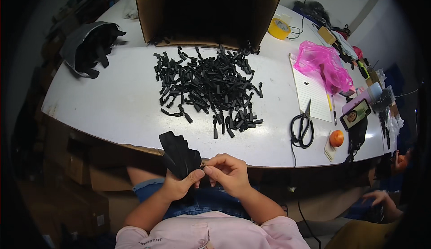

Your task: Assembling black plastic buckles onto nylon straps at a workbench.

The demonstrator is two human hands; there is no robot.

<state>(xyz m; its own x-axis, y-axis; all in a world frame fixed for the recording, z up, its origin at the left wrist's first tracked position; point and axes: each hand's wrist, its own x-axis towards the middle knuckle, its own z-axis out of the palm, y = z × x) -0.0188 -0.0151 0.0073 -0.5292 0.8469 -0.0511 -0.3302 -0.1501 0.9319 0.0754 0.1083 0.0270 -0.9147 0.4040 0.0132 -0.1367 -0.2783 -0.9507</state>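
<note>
The left hand [179, 184] is closed around the low end of some flat black strips [179, 154]. They look soft and thin, like cloth, and they spread out like a fan with ends like little steps. The strips are by the near edge of the table [112, 101]. Their long way runs from the hand up and a bit to the left, with the loose ends pointing away from the person. The right hand [231, 175] is just beside the left one, its thumb and finger close together. I cannot tell what is between them. On the smooth, shiny white table lies a messy heap of small black pieces [211, 80], stubby and pointing every way. Behind it is a brown cardboard box [140, 13], its open side facing the heap.
</note>
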